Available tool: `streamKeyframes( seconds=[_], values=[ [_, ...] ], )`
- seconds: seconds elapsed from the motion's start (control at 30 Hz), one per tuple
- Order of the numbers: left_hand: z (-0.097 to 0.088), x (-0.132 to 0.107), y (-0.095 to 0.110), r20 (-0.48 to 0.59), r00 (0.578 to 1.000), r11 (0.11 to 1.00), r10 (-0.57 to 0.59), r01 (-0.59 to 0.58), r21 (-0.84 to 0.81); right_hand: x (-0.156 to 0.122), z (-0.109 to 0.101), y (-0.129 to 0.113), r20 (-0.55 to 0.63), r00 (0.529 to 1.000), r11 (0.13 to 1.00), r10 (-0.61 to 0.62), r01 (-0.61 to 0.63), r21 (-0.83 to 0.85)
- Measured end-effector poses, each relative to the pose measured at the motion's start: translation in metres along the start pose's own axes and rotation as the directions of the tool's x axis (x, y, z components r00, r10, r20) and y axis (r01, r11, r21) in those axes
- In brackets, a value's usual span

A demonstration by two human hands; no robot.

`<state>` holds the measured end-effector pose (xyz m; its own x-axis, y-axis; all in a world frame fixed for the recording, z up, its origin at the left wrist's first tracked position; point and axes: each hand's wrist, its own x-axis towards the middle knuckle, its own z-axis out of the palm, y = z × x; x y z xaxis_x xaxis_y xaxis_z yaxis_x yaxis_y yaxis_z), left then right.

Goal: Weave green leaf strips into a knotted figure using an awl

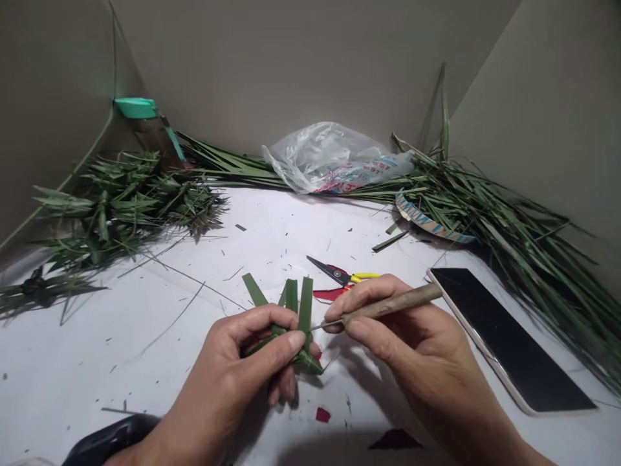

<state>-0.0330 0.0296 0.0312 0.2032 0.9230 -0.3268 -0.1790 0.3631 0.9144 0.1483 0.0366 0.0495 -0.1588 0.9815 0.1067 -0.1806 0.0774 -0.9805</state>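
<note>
Between the thumb and fingers of my left hand (257,349) is a small woven piece of green leaf strips (305,304), with several flat strip ends sticking up and a pointed tip toward the right. My right hand (402,349) grips an awl (398,303) by its wooden handle. Its thin metal point reaches left to the woven leaf piece, beside my left thumb; whether the tip goes into the weave is hidden. Just beyond my hands lie scissors (342,275) with yellow and orange handles, their blades apart, over red scraps.
A phone (509,336) lies at the right. Long green leaves (504,213) pile up at the right and back, beside a curved striped strip (427,223). A plastic bag (330,158) sits at the back. Leafy woven pieces (116,207) and a green-lidded bottle (150,129) stand left.
</note>
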Motion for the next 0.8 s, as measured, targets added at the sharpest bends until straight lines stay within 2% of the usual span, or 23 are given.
streamKeyframes(
  seconds=[0.17,0.47,0.8],
  values=[
    [-0.002,-0.001,-0.001,0.039,0.999,0.999,-0.008,0.006,0.04,0.0,0.001,-0.002,0.088,0.996,0.999,0.03,-0.033,0.038],
    [0.003,-0.002,0.008,0.038,0.999,0.992,-0.012,0.007,0.124,-0.001,-0.003,-0.01,0.062,0.998,0.999,0.031,-0.028,-0.042],
    [-0.004,-0.006,0.001,-0.011,1.0,0.981,-0.004,0.006,0.196,0.001,-0.006,-0.015,0.107,0.993,0.998,0.044,-0.038,-0.051]
  ],
)
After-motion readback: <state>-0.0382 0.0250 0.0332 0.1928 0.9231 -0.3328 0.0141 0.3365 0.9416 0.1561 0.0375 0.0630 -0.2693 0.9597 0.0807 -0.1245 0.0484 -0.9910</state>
